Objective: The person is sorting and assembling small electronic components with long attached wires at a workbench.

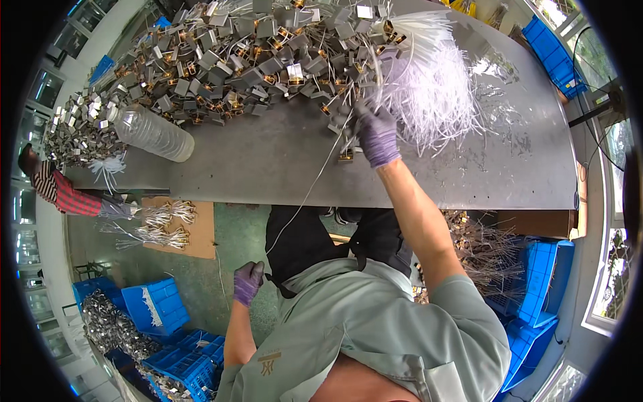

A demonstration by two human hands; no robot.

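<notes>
My left hand (249, 283), in a purple glove, is closed low beside my left thigh. A thin white wire (313, 182) runs from its fingertips up over the table edge toward my right hand. My right hand (378, 137), also gloved in purple, reaches to the front of a heap of small grey block-shaped parts (258, 63) with copper-coloured bits and white wires. Its fingers are bent at the wire's upper end; what they grip is partly hidden. One loose part (345, 155) lies just below it. Right beside this hand spreads a bundle of thin white strands (432, 97).
A clear plastic bottle (155, 134) lies on the grey metal table (268, 161). Another person (63, 191) works at the far left. Blue crates (157, 308) stand at lower left, others (536, 281) at right, near wired parts (479, 258). Cardboard (201, 231) lies left below the table.
</notes>
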